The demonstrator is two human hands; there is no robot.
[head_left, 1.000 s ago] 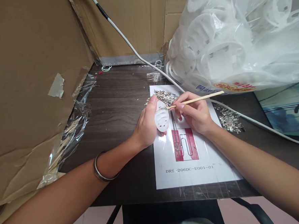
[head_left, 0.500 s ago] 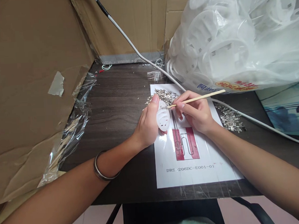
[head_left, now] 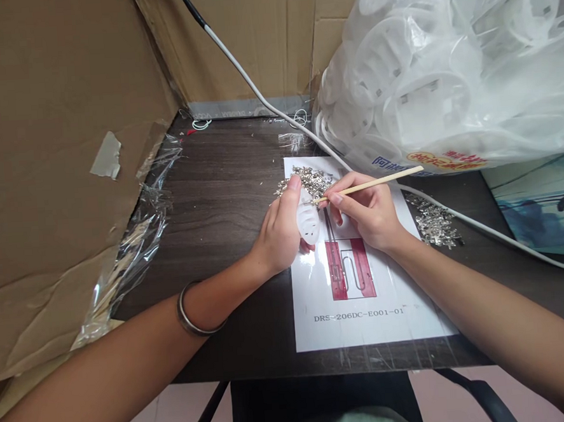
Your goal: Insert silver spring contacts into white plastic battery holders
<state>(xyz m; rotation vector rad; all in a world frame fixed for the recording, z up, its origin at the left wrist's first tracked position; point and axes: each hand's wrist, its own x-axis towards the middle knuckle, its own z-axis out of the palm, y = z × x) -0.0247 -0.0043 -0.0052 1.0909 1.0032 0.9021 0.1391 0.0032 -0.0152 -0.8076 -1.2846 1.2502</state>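
The left hand [head_left: 280,235], in the head view, grips a slotted white plastic disc [head_left: 307,223] by its rim, above a printed white paper sheet [head_left: 321,337]. The right hand [head_left: 370,209] pinches a thin, pale wooden stick [head_left: 388,180], tip at the disc. The disc looks light, stiff, perhaps slippery; its rim seems the best hold.

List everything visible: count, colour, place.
Disc: 1, white, centre
Stick: 1, beige, centre
Table: 1, dark, centre
Sheet: 1, white, on table
Metal piles: 2, silver, sheet's top, sheet's right
Cable: 1, white, diagonal
Bag: 1, clear, back right
Cardboard: several, brown, left, back
Film: some, clear, table left
Patterned panel: 1, bluish, right
Loops: 2, pale, table back
Floor: 1, pinkish, bottom
Chair: 1, black, bottom
Bangle: 1, grey, left forearm
Left hand: 1, bare, holding disc
Right hand: 1, bare, holding stick
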